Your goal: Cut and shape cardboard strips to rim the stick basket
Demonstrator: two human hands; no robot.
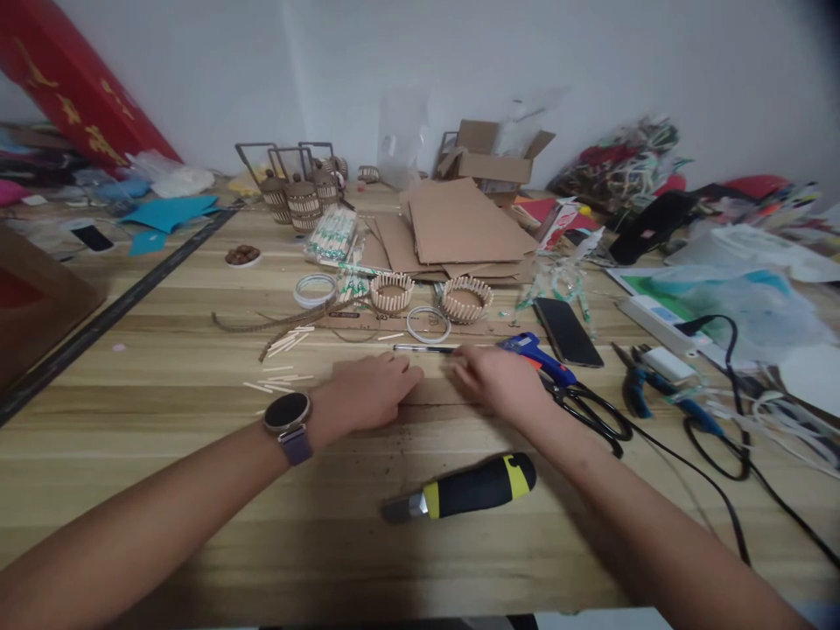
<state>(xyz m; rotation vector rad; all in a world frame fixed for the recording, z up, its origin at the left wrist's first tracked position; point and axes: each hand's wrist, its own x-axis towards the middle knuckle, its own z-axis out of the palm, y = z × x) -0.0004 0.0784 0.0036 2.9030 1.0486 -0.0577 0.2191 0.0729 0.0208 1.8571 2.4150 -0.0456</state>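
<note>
Pressing down now: both hands are flat on the wooden table (164, 420), palms down. The left hand (371, 389) lies with its fingers stretched out and loosely together, gripping nothing, the fingertips resting at the edge of a flat brown cardboard piece (438, 392). The right hand (499, 376) is open too, palm down, fingers pointing toward the left hand and closed around nothing. The cardboard piece sits between the two hands and seems to touch both.

Just beyond the right hand's fingertips lies a pen (423, 348). A blue glue gun (535, 354) is tucked against the far side of the right hand, with black scissors (594, 418) just outside its wrist. Nearer the person than either hand, beside the right forearm, lies a black-and-yellow utility knife (472, 490). A watch (287, 413) sits on the left wrist. Off the outer side of the left hand, loose wooden sticks (282, 381) lie scattered — and farther out beyond both hands stand stick-built rings (392, 293).
</note>
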